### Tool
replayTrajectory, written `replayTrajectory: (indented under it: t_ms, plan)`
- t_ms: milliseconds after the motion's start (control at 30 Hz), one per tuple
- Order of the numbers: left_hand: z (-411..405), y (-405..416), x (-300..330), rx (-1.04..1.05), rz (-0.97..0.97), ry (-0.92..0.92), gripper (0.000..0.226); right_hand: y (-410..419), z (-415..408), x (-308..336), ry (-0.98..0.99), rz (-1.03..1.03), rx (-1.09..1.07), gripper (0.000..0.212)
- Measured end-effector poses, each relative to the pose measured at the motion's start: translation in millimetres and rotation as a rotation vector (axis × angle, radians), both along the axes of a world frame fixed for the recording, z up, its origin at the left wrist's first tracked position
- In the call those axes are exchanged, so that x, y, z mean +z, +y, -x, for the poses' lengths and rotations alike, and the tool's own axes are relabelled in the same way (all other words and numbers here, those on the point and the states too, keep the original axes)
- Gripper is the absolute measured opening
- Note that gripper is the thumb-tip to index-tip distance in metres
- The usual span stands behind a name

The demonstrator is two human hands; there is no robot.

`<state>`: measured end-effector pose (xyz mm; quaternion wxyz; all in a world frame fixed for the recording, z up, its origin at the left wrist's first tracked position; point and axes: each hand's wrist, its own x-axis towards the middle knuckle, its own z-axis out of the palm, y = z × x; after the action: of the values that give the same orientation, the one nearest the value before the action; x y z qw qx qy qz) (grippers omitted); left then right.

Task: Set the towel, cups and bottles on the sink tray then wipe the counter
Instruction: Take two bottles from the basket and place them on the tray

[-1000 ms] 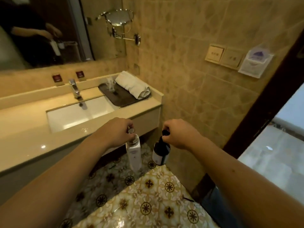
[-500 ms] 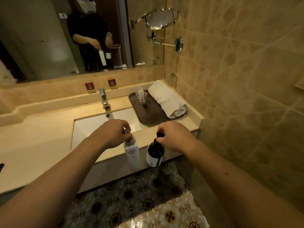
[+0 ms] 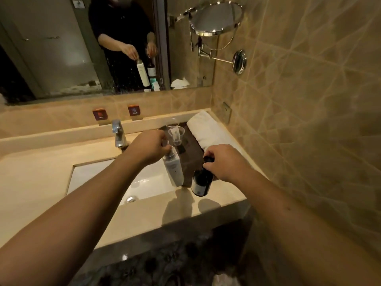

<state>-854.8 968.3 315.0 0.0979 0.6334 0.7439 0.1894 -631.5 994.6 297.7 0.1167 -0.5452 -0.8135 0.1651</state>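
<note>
- Beige stone bench (image 3: 208, 205) with a white sink (image 3: 107, 178) fills the middle of a tiled bathroom.
- Left hand (image 3: 150, 147) is closed round the top of a white bottle (image 3: 174, 170), which hangs tilted over the sink's right edge.
- Right hand (image 3: 224, 162) pinches the cap of a dark bottle (image 3: 201, 183), held above the bench just in front of the tray.
- Dark tray (image 3: 192, 159) lies on the bench right of the sink; a rolled white towel (image 3: 208, 131) rests along its right side and two clear cups (image 3: 175, 131) stand at its back.
- Behind, a chrome tap (image 3: 118, 133), a wall mirror (image 3: 61, 48) and a round swing-arm mirror (image 3: 216, 18).
</note>
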Motion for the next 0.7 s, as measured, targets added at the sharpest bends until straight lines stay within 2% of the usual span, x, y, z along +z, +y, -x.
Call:
replayTrajectory:
  t_ms: [333,467,700]
  plan:
    - [29.4,141.5,-33.3,-0.283,0.077,0.118,0.019,73.6,43.1,-29.0,0.003,0.052,-0.147,0.01]
    - [35.8,174.7,-40.6,-0.346,0.059,0.168,0.019,89.6,60.5,-36.3,0.011,0.082,-0.183,0.013]
    - [39.7,209.4,-54.0,-0.386,0.065,0.148,0.014,107.6,82.2,-42.5,-0.016,0.128,-0.173,0.017]
